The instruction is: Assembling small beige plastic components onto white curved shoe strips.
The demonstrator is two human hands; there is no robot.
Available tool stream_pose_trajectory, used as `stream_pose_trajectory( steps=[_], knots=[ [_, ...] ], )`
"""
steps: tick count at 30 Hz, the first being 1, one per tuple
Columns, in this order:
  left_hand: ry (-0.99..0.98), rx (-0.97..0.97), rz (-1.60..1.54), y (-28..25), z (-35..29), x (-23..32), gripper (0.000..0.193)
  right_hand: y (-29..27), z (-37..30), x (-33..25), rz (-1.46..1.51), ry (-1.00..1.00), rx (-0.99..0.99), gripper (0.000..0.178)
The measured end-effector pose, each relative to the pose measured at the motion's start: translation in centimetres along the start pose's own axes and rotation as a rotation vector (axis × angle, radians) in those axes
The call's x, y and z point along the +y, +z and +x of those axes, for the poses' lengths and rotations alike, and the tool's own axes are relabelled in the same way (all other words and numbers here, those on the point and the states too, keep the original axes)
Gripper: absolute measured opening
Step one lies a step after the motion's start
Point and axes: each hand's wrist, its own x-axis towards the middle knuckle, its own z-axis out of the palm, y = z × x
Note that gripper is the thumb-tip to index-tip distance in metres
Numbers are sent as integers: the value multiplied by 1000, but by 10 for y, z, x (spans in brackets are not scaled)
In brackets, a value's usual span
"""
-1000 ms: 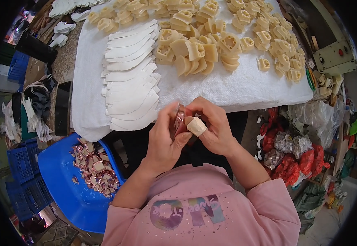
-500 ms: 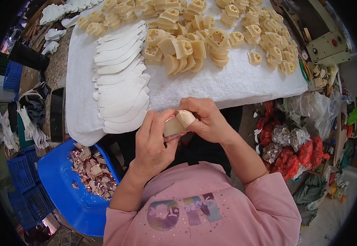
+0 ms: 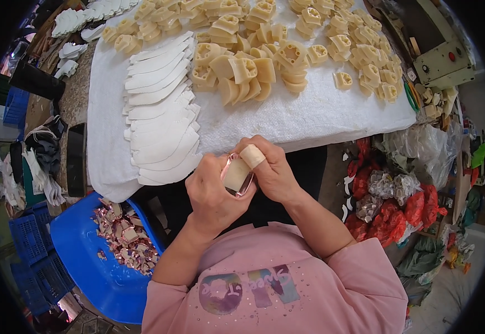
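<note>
Just in front of my chest, both hands grip a small block-like piece [image 3: 235, 179] with a beige face and a shiny pink metallic edge. My left hand [image 3: 212, 183] wraps round its left side, fingers curled. On the other side my right hand [image 3: 273, 172] is closed on its upper right edge. The right thumb wears a beige wrap [image 3: 252, 156], which lies against the piece. Its underside is hidden by my fingers. Similar pink-edged pieces [image 3: 128, 234] lie heaped in a blue tub [image 3: 81, 278] at the lower left.
A white cloth-covered table [image 3: 309, 117] stands ahead. On it lie overlapping white curved sheets [image 3: 161, 122] and many beige hollow moulded pieces [image 3: 242, 69]. Blue crates [image 3: 31, 234] stand at the left; red plastic bags [image 3: 390, 220] lie at the right, below a grey-green machine box [image 3: 445, 64].
The held piece has turned, so its beige face and pink rim show more. My right hand has rolled and shifted slightly left and down; the view has moved a little.
</note>
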Motion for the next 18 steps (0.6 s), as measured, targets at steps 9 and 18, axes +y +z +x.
stream_pose_trajectory(
  steps=[9,18],
  knots=[
    [-28,84,72,1,-5,1,44,8,-8,-11,207,170,28,25],
    [-108,16,22,-7,-9,-6,35,16,-13,11,-120,50,17,30]
  ],
)
